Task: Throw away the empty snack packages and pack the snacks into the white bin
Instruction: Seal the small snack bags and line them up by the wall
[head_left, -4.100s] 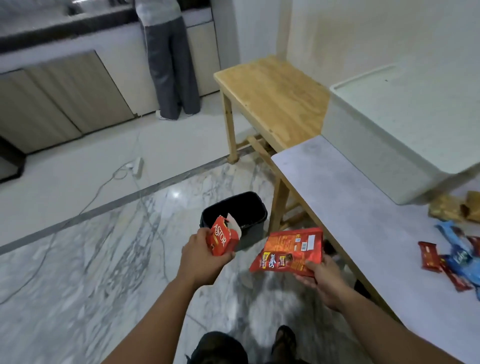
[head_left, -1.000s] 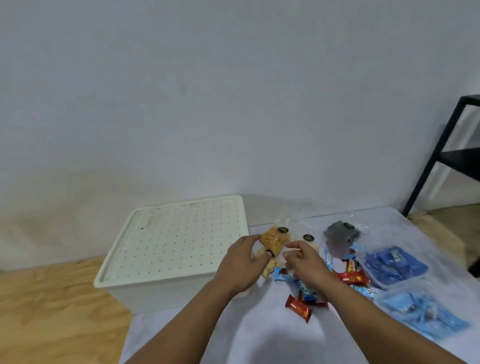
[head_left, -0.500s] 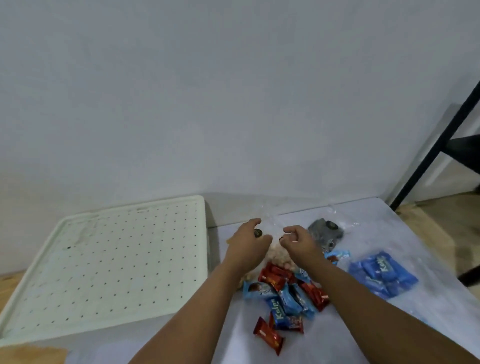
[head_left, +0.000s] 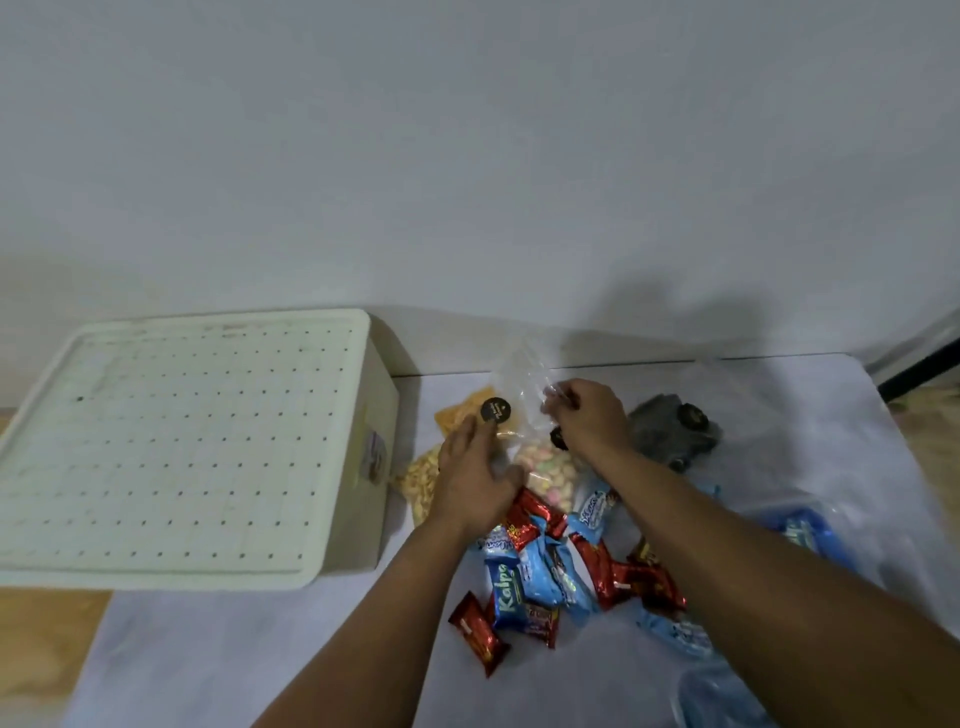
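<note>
The white bin (head_left: 358, 467) stands at the left of the table with its dotted lid (head_left: 176, 441) on. Right of it lie clear bags of snacks: an orange one (head_left: 462, 415), a yellow one (head_left: 418, 475) and a pastel one (head_left: 550, 470). My right hand (head_left: 584, 415) pinches the clear top of the pastel bag. My left hand (head_left: 475, 475) rests flat over the bags, fingers apart, beside a black round sticker (head_left: 496, 410). Several red and blue wrapped bars (head_left: 550, 566) lie in a heap in front of my hands.
A dark grey bag (head_left: 670, 428) lies right of my right hand. Blue packs (head_left: 802, 532) sit in clear plastic at the right. The white wall rises right behind the table. A black rack leg (head_left: 919, 366) stands at the far right, a wooden table (head_left: 47, 634) at the left.
The view has tipped down and closer to the table. My right hand has taken the top of the pastel bag and lifted it; my left hand has spread over the bags.
</note>
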